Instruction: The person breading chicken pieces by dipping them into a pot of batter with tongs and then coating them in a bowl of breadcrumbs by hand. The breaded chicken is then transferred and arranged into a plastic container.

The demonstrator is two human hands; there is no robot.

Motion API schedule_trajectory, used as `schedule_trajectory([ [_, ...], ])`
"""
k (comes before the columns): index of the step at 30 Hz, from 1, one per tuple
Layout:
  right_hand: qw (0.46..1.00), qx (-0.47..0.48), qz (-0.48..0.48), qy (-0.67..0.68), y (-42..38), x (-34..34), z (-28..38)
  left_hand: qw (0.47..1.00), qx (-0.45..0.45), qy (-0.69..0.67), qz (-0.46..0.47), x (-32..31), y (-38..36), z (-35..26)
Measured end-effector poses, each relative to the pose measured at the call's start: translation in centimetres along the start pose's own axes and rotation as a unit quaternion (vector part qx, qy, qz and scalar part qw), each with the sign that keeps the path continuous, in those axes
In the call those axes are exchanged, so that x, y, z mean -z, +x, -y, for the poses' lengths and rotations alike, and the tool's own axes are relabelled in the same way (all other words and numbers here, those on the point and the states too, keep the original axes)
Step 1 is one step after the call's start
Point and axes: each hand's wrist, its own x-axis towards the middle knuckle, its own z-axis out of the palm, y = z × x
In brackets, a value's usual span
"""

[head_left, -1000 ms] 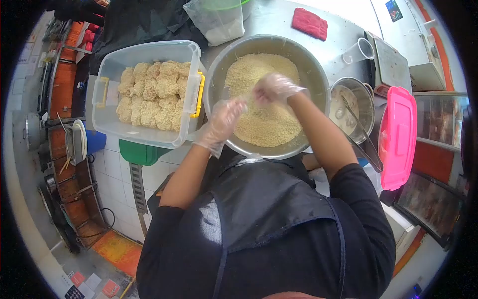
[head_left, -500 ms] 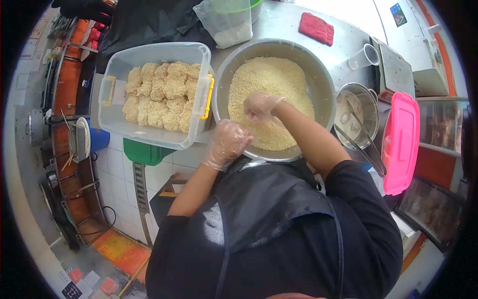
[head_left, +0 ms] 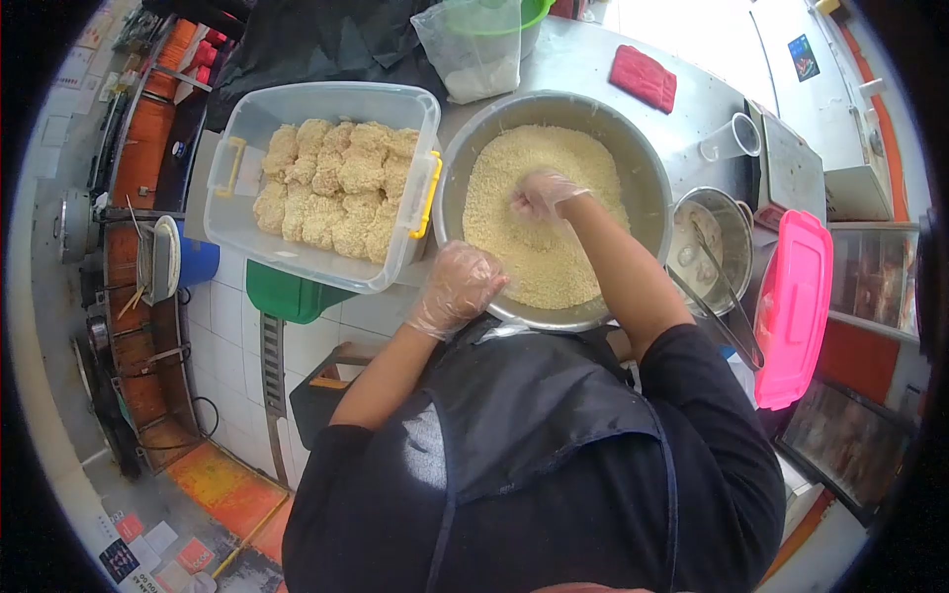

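Observation:
A large metal bowl (head_left: 647, 168) holds a bed of pale yellow crumbs (head_left: 563, 262). My right hand (head_left: 546, 193), in a clear plastic glove, is closed with its knuckles up at the crumbs in the middle of the bowl; what lies under its fingers is hidden. At the near left edge, my left hand (head_left: 458, 289), gloved too, curls its fingers over the bowl's rim. Left of the bowl stands a clear plastic tub (head_left: 316, 265) with yellow latches, where several crumb-coated pieces (head_left: 341, 188) lie in rows.
A metal pot (head_left: 739, 232) with whitish liquid and tongs (head_left: 727, 272) stands right of the bowl, beside a pink lid (head_left: 799, 311). Behind are a red cloth (head_left: 643, 79), a clear cup (head_left: 732, 138) and a plastic bag of white powder (head_left: 481, 74).
My right hand has moved farther into the bowl, away from my left hand. My left hand stays at the rim. The whole view has shifted slightly.

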Motion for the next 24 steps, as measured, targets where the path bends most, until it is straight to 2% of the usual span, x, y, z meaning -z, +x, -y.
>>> schedule_trajectory([
  [1, 0.979, 0.109, 0.002, -0.172, 0.4, 0.8, 0.0, 1.000, 0.000, 0.003, -0.005, 0.0, 0.2, 0.3],
  [2, 0.978, 0.112, 0.006, -0.177, -0.1, 1.1, 0.3, 1.000, 0.001, 0.010, 0.007, -0.1, 0.2, 0.4],
  [3, 0.996, 0.025, -0.020, 0.087, -1.3, 0.9, 0.4, 1.000, 0.006, 0.016, 0.022, -0.2, -0.2, 0.1],
  [4, 0.936, -0.066, -0.041, 0.344, -2.5, 0.3, 0.6, 1.000, 0.017, 0.017, 0.020, -0.5, -0.5, -0.3],
  [5, 0.938, -0.062, -0.030, 0.339, -2.7, 0.2, 0.4, 1.000, 0.013, 0.017, 0.007, -0.7, -0.3, -0.3],
  [6, 0.989, -0.007, -0.023, 0.148, -2.4, 0.8, -0.1, 1.000, 0.009, 0.025, -0.009, -0.6, -0.1, -0.1],
  [7, 0.997, 0.056, -0.020, -0.050, -1.8, 1.4, -0.3, 0.999, 0.020, 0.043, -0.016, -0.5, -0.2, 0.1],
  [9, 0.987, 0.113, -0.042, -0.109, -0.8, 2.7, -0.9, 1.000, 0.004, 0.004, 0.012, -0.5, -0.1, 0.6],
  [11, 0.979, 0.021, -0.203, 0.007, -7.8, 3.8, 7.0, 1.000, 0.010, 0.002, 0.002, -0.4, 0.0, 0.9],
  [12, 0.979, 0.029, -0.200, 0.001, -6.1, 4.4, 5.8, 1.000, 0.009, -0.014, 0.003, -0.3, 0.2, 0.9],
  [13, 0.950, 0.081, -0.238, -0.184, -4.0, 5.1, 3.0, 1.000, 0.012, -0.012, -0.002, -0.3, 0.3, 1.0],
  [14, 0.885, 0.127, -0.266, -0.360, -4.2, 4.9, 2.7, 1.000, 0.009, -0.018, -0.011, -0.3, 0.4, 1.1],
  [15, 0.886, 0.124, -0.264, -0.360, -4.4, 4.6, 2.4, 1.000, 0.003, -0.025, -0.019, -0.3, 0.5, 1.1],
  [17, 0.933, 0.088, -0.207, -0.280, -5.6, 4.5, 3.0, 1.000, 0.002, -0.021, -0.018, -0.6, 0.7, 1.6],
  [18, 0.933, 0.089, -0.205, -0.281, -6.4, 4.9, 3.7, 1.000, 0.001, -0.014, -0.019, -0.7, 0.7, 2.0],
  [19, 0.935, 0.050, -0.137, -0.323, -7.1, 5.1, 4.6, 1.000, 0.005, -0.012, -0.022, -0.9, 0.7, 2.4],
  [20, 0.929, 0.013, -0.066, -0.363, -7.5, 5.2, 5.7, 0.999, -0.001, -0.018, -0.042, -1.2, 0.7, 2.7],
  [21, 0.928, 0.020, -0.061, -0.366, -7.9, 5.1, 6.6, 0.998, -0.006, -0.024, -0.062, -1.1, 0.8, 2.9],
  [23, 0.883, -0.025, -0.024, -0.467, -8.6, 4.8, 7.6, 0.998, -0.006, -0.014, -0.065, -0.7, 1.1, 3.0],
  [24, 0.882, -0.024, -0.020, -0.470, -8.4, 4.5, 7.1, 0.998, -0.016, -0.009, -0.065, -0.5, 1.4, 2.9],
])
